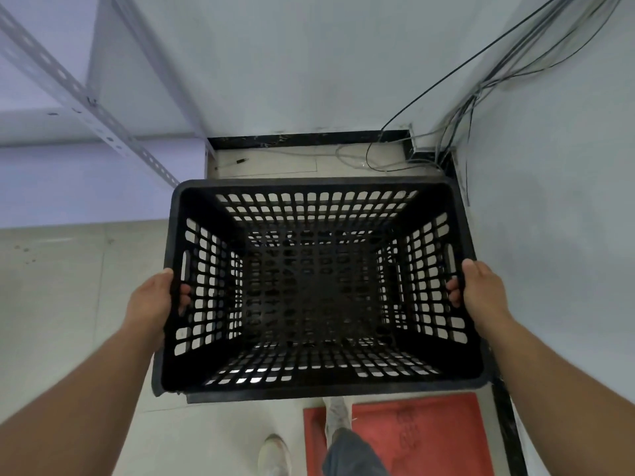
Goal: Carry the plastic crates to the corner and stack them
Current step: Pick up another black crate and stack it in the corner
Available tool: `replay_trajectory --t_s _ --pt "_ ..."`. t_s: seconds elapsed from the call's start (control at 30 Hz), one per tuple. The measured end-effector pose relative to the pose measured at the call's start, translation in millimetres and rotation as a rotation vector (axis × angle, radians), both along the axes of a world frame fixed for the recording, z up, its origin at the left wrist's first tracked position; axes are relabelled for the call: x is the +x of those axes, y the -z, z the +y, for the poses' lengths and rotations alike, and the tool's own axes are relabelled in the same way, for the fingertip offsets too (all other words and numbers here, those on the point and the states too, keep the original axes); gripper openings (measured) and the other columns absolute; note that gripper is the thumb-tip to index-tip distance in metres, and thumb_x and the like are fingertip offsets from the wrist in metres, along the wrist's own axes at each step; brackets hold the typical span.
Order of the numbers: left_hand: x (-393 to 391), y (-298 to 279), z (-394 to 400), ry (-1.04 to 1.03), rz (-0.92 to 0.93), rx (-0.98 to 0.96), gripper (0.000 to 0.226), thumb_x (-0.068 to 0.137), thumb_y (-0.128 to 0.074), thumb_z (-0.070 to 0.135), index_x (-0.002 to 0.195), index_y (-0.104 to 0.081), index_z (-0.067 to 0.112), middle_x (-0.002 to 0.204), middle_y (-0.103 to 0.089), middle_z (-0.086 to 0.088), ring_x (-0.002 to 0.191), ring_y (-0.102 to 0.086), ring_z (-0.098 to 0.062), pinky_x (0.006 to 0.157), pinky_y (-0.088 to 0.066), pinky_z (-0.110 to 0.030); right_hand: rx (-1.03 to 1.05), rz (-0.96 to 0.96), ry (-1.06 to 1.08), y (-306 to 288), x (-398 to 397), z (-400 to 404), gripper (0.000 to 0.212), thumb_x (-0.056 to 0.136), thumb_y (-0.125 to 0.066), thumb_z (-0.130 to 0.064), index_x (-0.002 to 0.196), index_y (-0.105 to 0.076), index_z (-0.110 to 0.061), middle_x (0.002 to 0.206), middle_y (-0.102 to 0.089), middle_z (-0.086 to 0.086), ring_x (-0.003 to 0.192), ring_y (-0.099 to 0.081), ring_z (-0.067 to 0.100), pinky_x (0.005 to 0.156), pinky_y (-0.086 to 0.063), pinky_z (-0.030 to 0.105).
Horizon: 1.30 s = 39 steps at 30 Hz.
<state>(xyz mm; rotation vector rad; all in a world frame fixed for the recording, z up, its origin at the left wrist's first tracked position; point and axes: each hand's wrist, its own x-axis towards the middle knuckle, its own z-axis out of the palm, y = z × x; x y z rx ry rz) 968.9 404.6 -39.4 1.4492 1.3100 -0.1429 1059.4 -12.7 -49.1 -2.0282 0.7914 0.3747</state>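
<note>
Room: pale walls (309, 63) meet in a corner ahead on the right, above a light tiled floor (51, 304) edged with a dark skirting strip (309, 137).
Shelving: slotted metal upright (86, 104) runs diagonally across the upper left, beside a lavender-tinted panel.
Black crate (316, 290): held up off the floor in the middle of the view, open top facing the camera, long sides running left to right; the corner lies just beyond its far rim.
Crate contents: nothing inside; floor shows through the perforated walls, and the base looks dark, with what is under it impossible to make out.
Red mat (412, 438): flat on the floor below the near rim of the crate, next to the right wall.
Cables (481, 80): thin dark and grey lines hang down the right wall and loop onto the floor in the corner.
Legs: one trouser leg and two light shoes (275, 451) show under the crate, one shoe on the mat.
Left hand (151, 304): clamped on the crate's left rim, fingers (185, 293) curled in through the wall openings.
Right hand (481, 293): grips the right rim likewise, fingertips hooked inside.
</note>
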Motion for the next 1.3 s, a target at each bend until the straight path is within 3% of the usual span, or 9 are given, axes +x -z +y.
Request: replay_trajectory --t_s 0.27,0.67,0.9,1.13,1.3 --pt "-3.4 2.7 0.2 -0.027 -0.059 0.051 0.028 0.095 -0.040 0.027 0.090 -0.058 0.007 0.073 -0.058 -0.008 0.059 -0.048 -0.018 0.057 -0.040 -0.030 0.006 -0.082 0.004 2.5 -2.6 -1.5 0.027 0.098 -0.036 -0.027 0.087 -0.055 -0.012 0.078 -0.061 0.013 0.058 -0.050 0.022 0.059 -0.044 0.033" --pt "-3.6 2.8 3.2 0.008 -0.011 -0.020 0.031 0.097 -0.037 0.028 0.085 -0.055 0.005 0.073 -0.055 -0.010 0.057 -0.047 -0.021 0.055 -0.040 -0.031 0.036 -0.034 -0.008 2.4 4.4 0.3 0.026 0.099 -0.034 -0.028 0.105 -0.054 -0.012 0.076 -0.060 0.011 0.060 -0.051 0.022 0.057 -0.045 0.032" --pt "-6.9 7.3 1.6 0.061 -0.008 0.013 0.035 0.097 -0.035 0.029 0.101 -0.056 0.001 0.075 -0.057 -0.010 0.058 -0.047 -0.021 0.055 -0.040 -0.031 0.006 -0.064 -0.009 5.9 -3.4 -0.5 0.027 0.099 -0.034 -0.029 0.103 -0.055 -0.011 0.076 -0.060 0.010 0.059 -0.051 0.020 0.057 -0.044 0.030" --pt "-7.1 12.1 -2.2 0.026 -0.054 0.060 0.030 0.094 -0.038 0.027 0.091 -0.058 0.005 0.074 -0.058 -0.009 0.058 -0.048 -0.020 0.056 -0.041 -0.031 -0.034 -0.104 0.012 11.2 -2.6 3.5 0.028 0.097 -0.035 -0.029 0.099 -0.057 -0.011 0.075 -0.061 0.009 0.057 -0.051 0.020 0.062 -0.046 0.035" --pt "-17.6 24.1 -1.2 0.019 -0.070 0.128 0.031 0.092 -0.038 0.029 0.097 -0.058 0.006 0.076 -0.059 -0.009 0.061 -0.049 -0.020 0.058 -0.042 -0.031 -0.074 -0.143 -0.024 15.9 3.2 7.9 0.027 0.098 -0.034 -0.031 0.096 -0.054 -0.014 0.071 -0.060 0.006 0.055 -0.050 0.018 0.062 -0.046 0.036"
